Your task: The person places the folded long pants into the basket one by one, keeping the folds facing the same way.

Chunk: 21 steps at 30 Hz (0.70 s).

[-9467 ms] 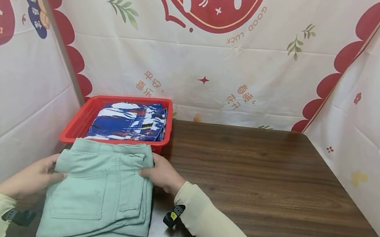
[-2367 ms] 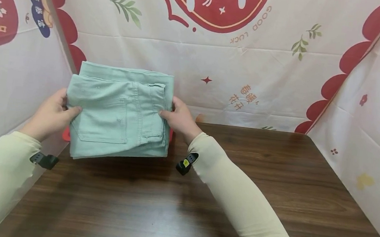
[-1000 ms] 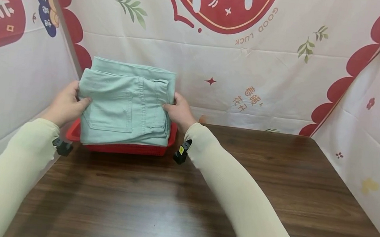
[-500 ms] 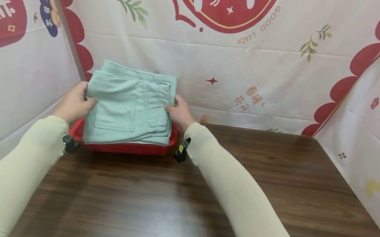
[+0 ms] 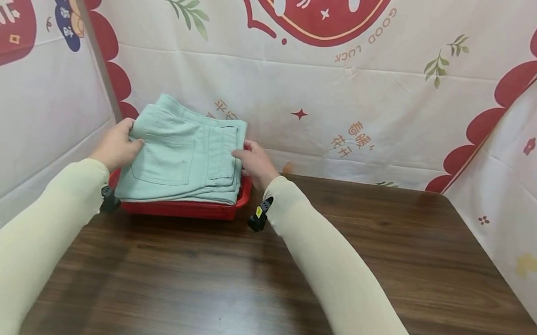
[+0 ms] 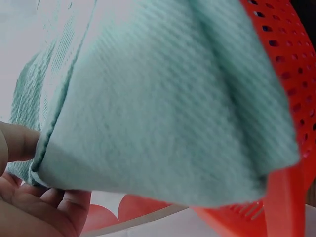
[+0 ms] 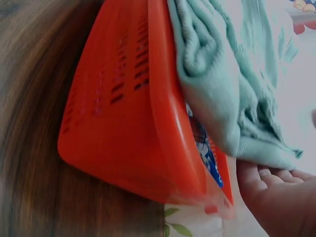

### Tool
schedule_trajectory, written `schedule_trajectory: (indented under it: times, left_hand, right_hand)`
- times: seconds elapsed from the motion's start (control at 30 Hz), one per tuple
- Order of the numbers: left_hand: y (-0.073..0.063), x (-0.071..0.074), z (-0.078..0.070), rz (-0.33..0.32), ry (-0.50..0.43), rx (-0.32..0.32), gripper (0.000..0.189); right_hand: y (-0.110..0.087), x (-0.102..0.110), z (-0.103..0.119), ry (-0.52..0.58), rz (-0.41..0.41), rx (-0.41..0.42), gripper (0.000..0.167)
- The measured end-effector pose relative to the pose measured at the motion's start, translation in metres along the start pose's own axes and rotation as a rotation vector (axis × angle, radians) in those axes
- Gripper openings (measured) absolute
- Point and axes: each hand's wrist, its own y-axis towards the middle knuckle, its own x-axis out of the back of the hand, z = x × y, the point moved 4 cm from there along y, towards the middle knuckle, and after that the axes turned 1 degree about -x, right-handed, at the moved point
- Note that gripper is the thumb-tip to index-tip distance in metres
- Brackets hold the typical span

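Folded pale green pants [image 5: 168,152], with a stitched pocket on top, lie over the red plastic basket [image 5: 177,210] at the back left of the table. My left hand [image 5: 117,145] pinches their left edge, thumb on top and fingers beneath, as the left wrist view also shows. At the right edge my right hand [image 5: 255,162] holds them, its thumb on the upper face. In the right wrist view its fingers [image 7: 269,175] are under the cloth. A strip of blue patterned cloth [image 7: 207,153] shows inside the basket under the pants; the rest of it is hidden.
The dark wooden table [image 5: 338,250] stretches in front and to the right. A printed white cloth backdrop [image 5: 333,98] closes off the back and both sides, and the basket stands close to its left corner.
The pants went from the table in front of the basket up and over it. In the last second their far edge has come down and their left side has shifted right, both hands still holding.
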Motion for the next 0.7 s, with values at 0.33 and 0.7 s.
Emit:
schedule_trajectory:
  times: [0.33, 0.7]
  left_hand:
    - [0.013, -0.009, 0.004, 0.095, 0.061, 0.031, 0.046]
    - [0.023, -0.021, 0.009, 0.216, 0.088, 0.057, 0.055]
  right_hand:
    - [-0.001, -0.009, -0.007, 0.080, 0.065, -0.071, 0.060]
    - [0.002, -0.014, -0.017, 0.050, 0.125, -0.096, 0.056]
